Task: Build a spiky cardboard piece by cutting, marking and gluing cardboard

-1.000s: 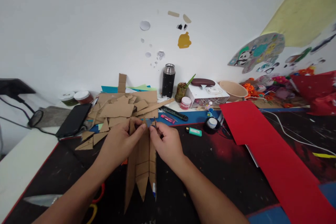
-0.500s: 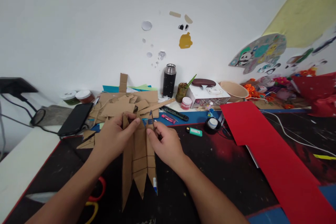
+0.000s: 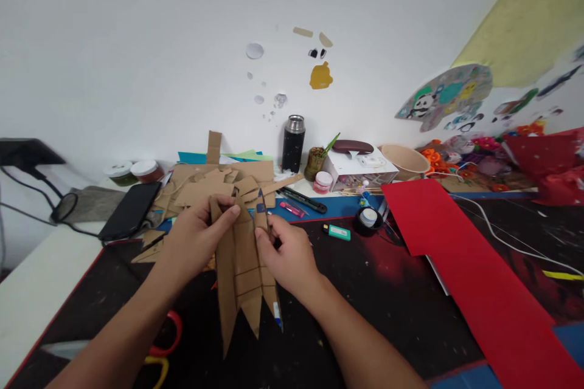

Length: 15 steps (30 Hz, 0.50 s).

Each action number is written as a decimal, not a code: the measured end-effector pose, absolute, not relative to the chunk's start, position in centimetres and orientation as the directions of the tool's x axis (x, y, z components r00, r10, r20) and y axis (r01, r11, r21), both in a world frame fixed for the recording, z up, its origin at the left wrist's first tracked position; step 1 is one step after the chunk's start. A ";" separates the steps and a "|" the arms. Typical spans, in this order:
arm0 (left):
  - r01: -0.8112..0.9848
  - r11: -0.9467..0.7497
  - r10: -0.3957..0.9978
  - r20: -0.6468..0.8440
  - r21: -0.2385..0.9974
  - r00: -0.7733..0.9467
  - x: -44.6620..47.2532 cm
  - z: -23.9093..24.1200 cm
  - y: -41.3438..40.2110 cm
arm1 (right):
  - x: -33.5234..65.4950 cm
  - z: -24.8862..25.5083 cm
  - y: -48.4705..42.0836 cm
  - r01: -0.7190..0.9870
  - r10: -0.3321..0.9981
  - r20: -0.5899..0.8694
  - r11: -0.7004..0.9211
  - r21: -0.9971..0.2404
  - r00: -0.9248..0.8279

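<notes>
A folded brown cardboard piece (image 3: 245, 270) with long pointed panels and pencil lines stands between my hands, points toward me. My left hand (image 3: 196, 237) pinches its left top edge with thumb and fingers closed. My right hand (image 3: 288, 253) grips its right panel, fingers curled against the cardboard. Behind them lies a heap of cardboard offcuts (image 3: 219, 185).
A large red sheet (image 3: 460, 255) covers the right of the dark mat. Nearby sit a black phone (image 3: 130, 209), a black flask (image 3: 292, 143), a tape roll (image 3: 367, 219), a green lighter (image 3: 339, 231), a utility knife (image 3: 303, 197) and scissors (image 3: 162, 346) by my left arm. A white cable (image 3: 511, 240) runs at right.
Both hands have lifted and tilted the cardboard piece slightly, its points swinging to the right. My right hand has closed tighter on the right panel.
</notes>
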State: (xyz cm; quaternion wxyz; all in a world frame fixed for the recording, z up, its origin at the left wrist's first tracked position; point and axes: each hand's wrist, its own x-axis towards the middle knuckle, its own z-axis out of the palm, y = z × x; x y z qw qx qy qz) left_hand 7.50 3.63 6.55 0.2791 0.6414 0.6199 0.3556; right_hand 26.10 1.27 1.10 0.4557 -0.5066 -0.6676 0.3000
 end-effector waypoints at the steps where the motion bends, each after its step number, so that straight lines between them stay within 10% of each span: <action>1: 0.611 -0.086 0.992 0.123 0.787 -0.019 7.5 6.5 3.7 | 26.1 1.1 1.3 0.391 0.950 0.306 0.306 -0.868 -0.064; 15: 0.707 -0.146 0.984 0.173 0.692 0.035 8.1 6.5 2.9 | 26.0 -0.1 1.4 0.420 0.922 0.388 0.345 -0.840 0.018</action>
